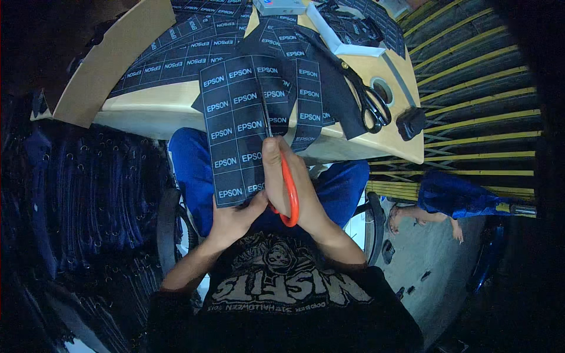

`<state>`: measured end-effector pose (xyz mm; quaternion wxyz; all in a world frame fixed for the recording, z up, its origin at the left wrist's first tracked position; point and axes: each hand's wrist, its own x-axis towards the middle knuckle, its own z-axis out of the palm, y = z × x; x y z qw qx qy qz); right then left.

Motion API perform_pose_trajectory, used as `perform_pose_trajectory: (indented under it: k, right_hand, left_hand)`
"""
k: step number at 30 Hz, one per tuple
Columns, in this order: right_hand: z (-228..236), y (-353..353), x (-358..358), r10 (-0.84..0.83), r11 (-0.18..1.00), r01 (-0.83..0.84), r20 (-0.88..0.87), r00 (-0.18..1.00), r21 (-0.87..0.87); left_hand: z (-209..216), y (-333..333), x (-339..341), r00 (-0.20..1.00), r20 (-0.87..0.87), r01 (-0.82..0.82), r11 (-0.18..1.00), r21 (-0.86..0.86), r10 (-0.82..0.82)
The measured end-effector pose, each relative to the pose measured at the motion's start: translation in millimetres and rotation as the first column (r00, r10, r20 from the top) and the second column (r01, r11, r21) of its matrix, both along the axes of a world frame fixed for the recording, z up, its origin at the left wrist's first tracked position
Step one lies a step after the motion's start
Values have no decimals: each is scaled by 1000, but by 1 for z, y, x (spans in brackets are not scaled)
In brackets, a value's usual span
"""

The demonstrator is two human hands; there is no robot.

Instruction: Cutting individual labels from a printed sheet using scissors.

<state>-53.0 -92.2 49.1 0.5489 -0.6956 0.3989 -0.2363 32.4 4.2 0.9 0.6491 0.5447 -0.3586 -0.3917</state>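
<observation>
My right hand [301, 188] grips a pair of scissors [291, 197] with orange-red handles, its thumb lying along the top near the pivot. The narrow blades point away from me along a black sheet [226, 147] printed with a grid of white lettered boxes. My left hand [236, 222] pinches this sheet at its near end, with the thumb on top and the other fingers hidden beneath. A separate-looking printed strip [308, 94] hangs to the right of the blades. Whether it is still joined to the sheet I cannot tell.
On the pale wooden table [159, 97] lie more printed sheets [182, 59], black-handled scissors [371, 109] and a white tray [338, 44] of dark pieces. A cardboard piece [112, 65] stands at left. Dark straps [88, 194] hang below. A yellow folding gate [477, 88] lines the right.
</observation>
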Motion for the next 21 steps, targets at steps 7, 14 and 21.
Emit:
perform_pose_trajectory:
  k: [7, 14, 21]
  right_hand:
    - [-4, -3, 3, -15, 999, 12, -107, 994, -31]
    - [-4, -4, 3, -45, 999, 43, -118, 992, -15]
    - [2, -3, 5, -38, 999, 38, -112, 993, -4]
  left_hand:
    - [-9, 4, -2, 999, 53, 15, 999, -39, -13]
    - [-3, 4, -3, 998, 31, 50, 998, -37, -49]
    - [-1, 2, -5, 1000, 0, 28, 998, -64, -28]
